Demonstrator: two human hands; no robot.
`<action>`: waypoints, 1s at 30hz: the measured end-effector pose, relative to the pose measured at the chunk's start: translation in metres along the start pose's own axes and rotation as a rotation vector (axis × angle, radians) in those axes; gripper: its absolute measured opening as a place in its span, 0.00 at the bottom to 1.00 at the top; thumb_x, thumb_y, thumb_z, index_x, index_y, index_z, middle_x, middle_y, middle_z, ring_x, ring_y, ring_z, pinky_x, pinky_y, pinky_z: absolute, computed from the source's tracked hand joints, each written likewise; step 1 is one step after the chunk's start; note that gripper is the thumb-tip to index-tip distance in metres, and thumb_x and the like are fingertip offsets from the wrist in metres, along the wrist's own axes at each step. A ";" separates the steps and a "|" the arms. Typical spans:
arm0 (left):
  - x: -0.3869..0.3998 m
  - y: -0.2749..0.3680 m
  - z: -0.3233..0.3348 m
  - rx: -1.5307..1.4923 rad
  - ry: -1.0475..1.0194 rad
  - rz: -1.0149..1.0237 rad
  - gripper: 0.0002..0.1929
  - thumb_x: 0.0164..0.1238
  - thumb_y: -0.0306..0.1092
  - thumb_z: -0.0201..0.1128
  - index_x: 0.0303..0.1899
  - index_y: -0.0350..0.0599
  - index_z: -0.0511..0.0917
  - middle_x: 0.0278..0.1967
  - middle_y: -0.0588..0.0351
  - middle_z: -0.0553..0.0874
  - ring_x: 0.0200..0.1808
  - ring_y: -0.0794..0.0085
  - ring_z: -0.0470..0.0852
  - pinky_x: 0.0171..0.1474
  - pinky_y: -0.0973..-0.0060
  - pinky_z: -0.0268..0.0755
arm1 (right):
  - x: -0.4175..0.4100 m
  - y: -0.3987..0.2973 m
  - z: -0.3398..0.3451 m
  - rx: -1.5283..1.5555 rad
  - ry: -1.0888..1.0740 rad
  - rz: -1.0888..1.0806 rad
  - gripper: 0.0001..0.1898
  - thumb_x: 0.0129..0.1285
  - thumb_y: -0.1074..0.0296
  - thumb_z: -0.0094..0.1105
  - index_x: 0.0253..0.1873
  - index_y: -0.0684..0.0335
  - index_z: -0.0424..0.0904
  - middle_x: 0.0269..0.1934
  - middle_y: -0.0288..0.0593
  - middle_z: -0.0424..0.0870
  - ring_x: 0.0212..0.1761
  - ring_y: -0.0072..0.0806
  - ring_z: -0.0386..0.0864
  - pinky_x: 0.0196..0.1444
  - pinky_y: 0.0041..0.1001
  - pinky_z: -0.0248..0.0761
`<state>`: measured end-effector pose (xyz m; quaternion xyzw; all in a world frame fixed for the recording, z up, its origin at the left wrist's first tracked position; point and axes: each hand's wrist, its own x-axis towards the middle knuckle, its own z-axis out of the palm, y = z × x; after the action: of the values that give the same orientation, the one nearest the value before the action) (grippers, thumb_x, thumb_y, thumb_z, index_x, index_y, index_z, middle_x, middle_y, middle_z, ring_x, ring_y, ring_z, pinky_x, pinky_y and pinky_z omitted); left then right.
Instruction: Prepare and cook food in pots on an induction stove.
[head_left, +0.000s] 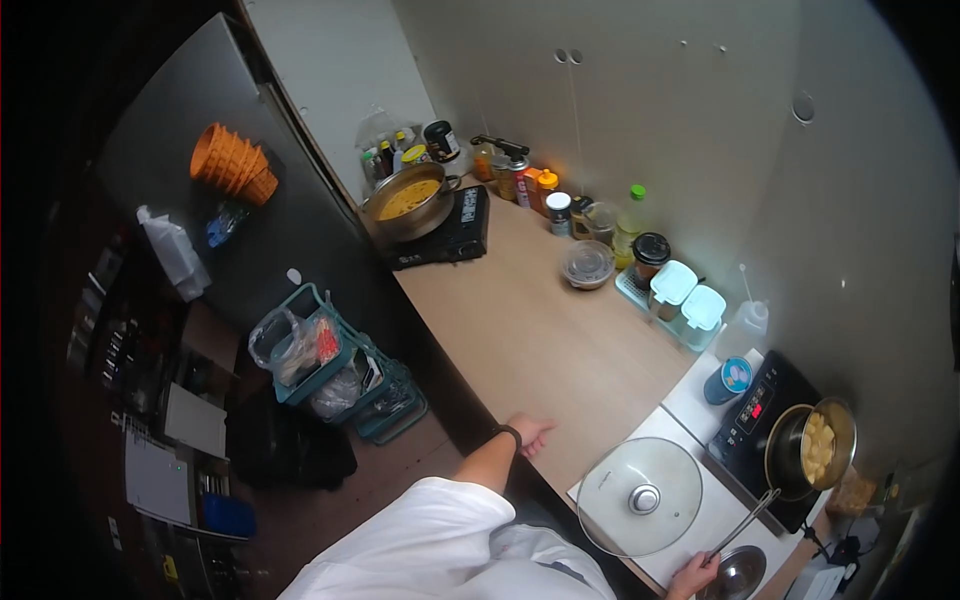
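Observation:
My right hand (694, 577) grips the handle of a metal kitchen utensil (739, 529) with a wire-like looped end, whose exact kind I cannot tell. Its tip reaches the near side of a metal pot (784, 459) holding pale yellow chunks (819, 448), perhaps potato. Under the pot is a black induction cooker (752, 412) with a lit red display. My left hand (534, 433), with a dark band at the wrist, is at the front edge of the wooden counter (517, 337) and holds nothing. Between my hands lies a glass lid (637, 469) with a round knob.
A pan of yellow-orange soup (409, 201) sits on a black portable stove (457, 229) at the far end. Bottles, jars and a blowtorch (517, 169) line the wall. Nearer are seasoning boxes (701, 307) and a blue canister (727, 380). A teal cart (337, 367) stands left.

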<state>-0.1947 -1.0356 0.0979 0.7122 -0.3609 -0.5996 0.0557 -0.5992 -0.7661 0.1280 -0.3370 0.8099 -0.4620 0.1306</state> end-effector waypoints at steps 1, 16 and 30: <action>-0.001 0.002 0.000 0.002 -0.004 0.009 0.30 0.61 0.64 0.60 0.24 0.39 0.80 0.19 0.53 0.80 0.18 0.70 0.79 0.22 0.72 0.74 | 0.001 -0.016 -0.001 -0.022 0.002 0.079 0.12 0.61 0.73 0.54 0.40 0.80 0.75 0.28 0.59 0.79 0.30 0.42 0.73 0.39 0.40 0.69; -0.004 0.006 -0.001 0.020 -0.009 0.032 0.30 0.62 0.62 0.60 0.25 0.36 0.80 0.20 0.51 0.81 0.18 0.68 0.80 0.22 0.72 0.74 | 0.000 -0.016 0.004 -0.005 0.008 0.121 0.12 0.61 0.72 0.52 0.41 0.80 0.75 0.31 0.62 0.79 0.32 0.46 0.74 0.40 0.41 0.70; -0.007 0.002 0.002 0.032 -0.005 0.019 0.31 0.62 0.63 0.60 0.24 0.36 0.81 0.20 0.51 0.82 0.18 0.68 0.80 0.23 0.72 0.74 | -0.002 -0.023 -0.004 -0.037 -0.003 0.140 0.13 0.62 0.71 0.53 0.42 0.81 0.75 0.31 0.63 0.80 0.32 0.47 0.75 0.40 0.42 0.70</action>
<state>-0.1974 -1.0322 0.1038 0.7080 -0.3774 -0.5949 0.0490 -0.5896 -0.7698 0.1491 -0.2826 0.8397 -0.4361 0.1577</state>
